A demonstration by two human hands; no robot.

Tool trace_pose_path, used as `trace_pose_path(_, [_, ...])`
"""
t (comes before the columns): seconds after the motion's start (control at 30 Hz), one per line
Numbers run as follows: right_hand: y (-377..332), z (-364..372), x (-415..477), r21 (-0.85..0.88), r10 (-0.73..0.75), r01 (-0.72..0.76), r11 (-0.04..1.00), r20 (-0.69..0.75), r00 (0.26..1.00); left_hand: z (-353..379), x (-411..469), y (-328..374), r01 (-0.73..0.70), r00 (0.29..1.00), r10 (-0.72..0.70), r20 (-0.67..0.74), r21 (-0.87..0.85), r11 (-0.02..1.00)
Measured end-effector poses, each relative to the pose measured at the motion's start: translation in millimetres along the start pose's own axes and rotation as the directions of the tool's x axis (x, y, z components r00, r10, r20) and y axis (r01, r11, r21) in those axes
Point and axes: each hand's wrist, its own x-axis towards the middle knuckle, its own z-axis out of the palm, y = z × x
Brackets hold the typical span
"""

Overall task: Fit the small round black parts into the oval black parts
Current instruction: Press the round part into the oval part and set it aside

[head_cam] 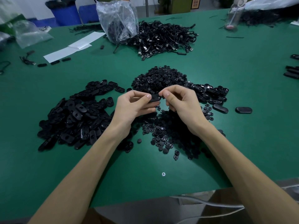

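I am holding both hands together above the middle of a green table [226,70], forearms reaching in from the near edge. My left hand [135,107] is gripping one oval black part [155,98] – thumb on top, curled fingers underneath – and holding it level in the air. My right hand [179,104] is curling in too, thumb and forefinger pinching the right end of that same part; whether a small round piece is sitting between those fingertips, I cannot tell.

A wide heap of oval parts [77,117] is lying to the left of my hands. A mound of small round black parts [160,78] is sitting just beyond my fingers, and more round parts [163,133] are spreading out under and near my wrists. A smaller cluster of ovals [210,92] is lying to the right, with two single ovals [220,108] resting apart, further right.

Far across the table, a tangle of black cables [165,38] is lying beside a crumpled clear plastic bag [118,18], and white sheets [72,47] are lying to the far left.
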Motion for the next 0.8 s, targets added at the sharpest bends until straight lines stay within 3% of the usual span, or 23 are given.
trace_pose_path(0.33, [0.4,1.9,0.3,-0.032,-0.015,0.015,0.999,-0.004,1.000,4.3,-0.3,-2.3,0.026,0.995,-0.032,0.093,0.057,0.998])
trace_pose_path(0.53, [-3.7,2.4,-1.9,0.066,-0.057,0.058,0.996,-0.025,0.998,3.8,-0.9,2.5,-0.105,0.977,0.047,0.208,0.278,0.955])
trace_pose_path(0.63, [-3.5,0.6,-1.0,0.175,-0.041,0.049,0.983,-0.049,0.998,3.1,-1.9,4.5,-0.089,0.987,0.054,0.151,0.238,0.967])
trace_pose_path(0.8, [-1.2,1.2,-1.3,0.209,0.000,0.008,0.978,-0.035,0.999,1.2,-2.2,4.5,-0.005,1.000,0.006,-0.012,0.053,0.999])
